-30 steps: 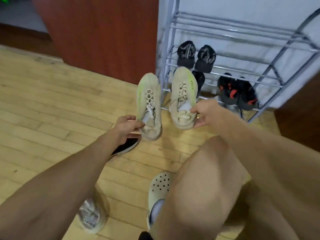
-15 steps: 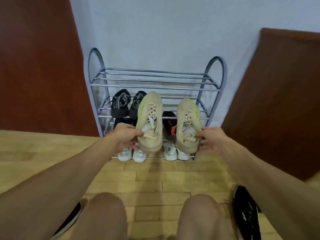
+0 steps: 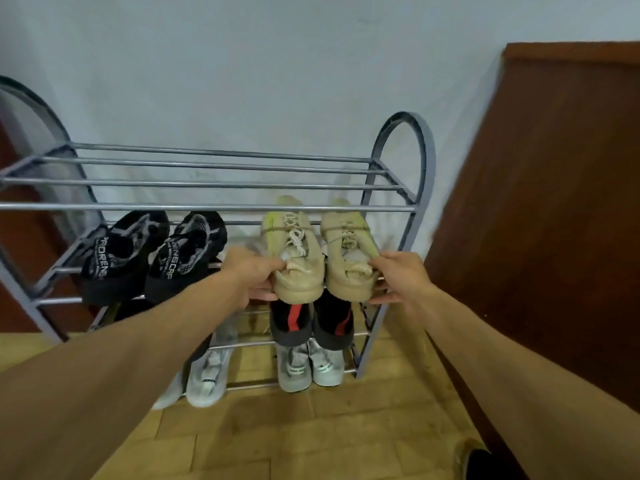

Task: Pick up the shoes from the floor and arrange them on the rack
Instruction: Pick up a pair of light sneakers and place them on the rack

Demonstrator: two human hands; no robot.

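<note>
Two beige sneakers lie side by side, toes toward the wall, on the second shelf of the grey metal shoe rack [image 3: 420, 157], at its right end. My left hand [image 3: 251, 271] grips the heel of the left beige sneaker [image 3: 298, 258]. My right hand [image 3: 398, 275] grips the heel of the right beige sneaker [image 3: 348, 261]. Both heels overhang the shelf's front bar. The rack's top shelf holds nothing.
A black pair [image 3: 152, 254] sits left on the same shelf. Below are a black-and-red pair [image 3: 311, 323] and two white pairs [image 3: 308, 368]. A brown wooden panel [image 3: 554, 220] stands right of the rack. A dark shoe [image 3: 479, 462] lies on the wooden floor at bottom right.
Both hands carried the beige sneakers forward and up from in front of the rack onto its second shelf, right side. The view has closed in on the rack.
</note>
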